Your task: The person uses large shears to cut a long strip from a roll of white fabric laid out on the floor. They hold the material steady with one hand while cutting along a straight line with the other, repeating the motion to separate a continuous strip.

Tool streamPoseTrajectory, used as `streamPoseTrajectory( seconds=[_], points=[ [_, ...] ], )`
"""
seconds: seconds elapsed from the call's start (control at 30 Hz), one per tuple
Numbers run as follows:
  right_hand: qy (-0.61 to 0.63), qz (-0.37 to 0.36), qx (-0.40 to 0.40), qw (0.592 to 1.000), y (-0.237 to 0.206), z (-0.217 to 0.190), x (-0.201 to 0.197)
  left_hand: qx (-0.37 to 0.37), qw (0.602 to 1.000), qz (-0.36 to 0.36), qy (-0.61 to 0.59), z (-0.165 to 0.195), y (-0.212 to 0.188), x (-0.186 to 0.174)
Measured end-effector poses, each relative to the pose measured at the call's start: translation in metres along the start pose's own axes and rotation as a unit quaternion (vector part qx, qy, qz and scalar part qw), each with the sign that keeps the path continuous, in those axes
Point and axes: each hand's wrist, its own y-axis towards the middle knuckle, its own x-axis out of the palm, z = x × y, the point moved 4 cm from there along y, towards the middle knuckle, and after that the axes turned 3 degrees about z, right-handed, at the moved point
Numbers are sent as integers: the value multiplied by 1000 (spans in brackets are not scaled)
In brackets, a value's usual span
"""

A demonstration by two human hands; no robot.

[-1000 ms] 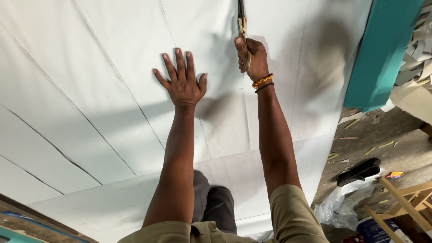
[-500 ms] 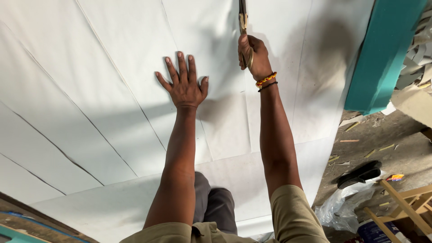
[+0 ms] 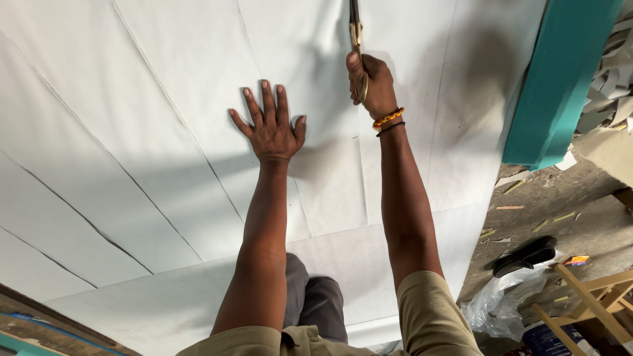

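Across the worktop lies one broad spread of white sheet material (image 3: 132, 132), creased by several dark fold lines that run slantwise, with a further pale layer showing beneath its near edge. At the far lower left a strip of darker worktop (image 3: 39, 323) with a teal edge shows past the sheet.

Two hands are in view, both the person's own. Left hand (image 3: 270, 128) lies released, flat on the sheet with all five fingers spread, pressing the material down. Just to its right, and a little farther away, the right hand (image 3: 372, 86) is clenched round the brass-coloured handles of one pair of scissors (image 3: 356, 39), whose dark blades point away along a straight line in the sheet and run out of the top of the view. Two bracelets sit on that wrist: one of orange beads (image 3: 388, 118), one thin and dark beside it.

Further right one teal beam (image 3: 560, 79) stands slanted at the sheet's edge. Behind it lies a heap of pale scraps (image 3: 610, 86). On the dusty floor below rest one black shoe (image 3: 525, 256), one crumpled clear plastic bag (image 3: 498, 306), a small orange and yellow packet (image 3: 577, 260), and a pale wooden frame (image 3: 593, 293). A dark blue, rounded container (image 3: 544, 339) sits at the bottom edge; its label is too small to tell.
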Motion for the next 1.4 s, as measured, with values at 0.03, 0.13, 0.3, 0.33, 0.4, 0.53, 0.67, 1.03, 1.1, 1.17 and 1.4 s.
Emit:
streamPoseTrajectory(
  seconds=[0.03,0.13,0.3,0.33,0.4,0.53,0.67,1.03,1.1,1.17,1.4],
  points=[
    [8,-8,-10,1000,2,-2,-1,0,1000,5,-1,0,0,-1],
    [21,-21,-25,999,12,-10,-1,2,1000,16,-8,0,0,-1],
    [4,1,-6,1000,22,-19,-1,-1,1000,11,-16,0,0,0],
    [-5,6,-6,1000,21,-20,-1,-1,1000,8,-18,-1,0,0],
    [-24,16,-8,1000,19,-25,1,-1,1000,3,-21,-2,1,0],
    [-60,33,-7,998,19,-33,3,-2,1000,1,-21,-3,1,0],
    [-61,49,-15,997,10,-20,2,-1,1000,16,-23,-3,2,-2],
    [-311,299,-55,901,-223,133,-19,13,1000,2,4,-7,6,-10],
    [-380,289,-45,878,-241,140,-29,18,1000,-1,7,-6,7,-10],
    [-364,234,-6,901,-243,147,-35,20,999,28,-1,-3,7,-12],
    [-331,238,51,912,-241,151,-46,41,996,78,22,12,11,-18]
  ],
)
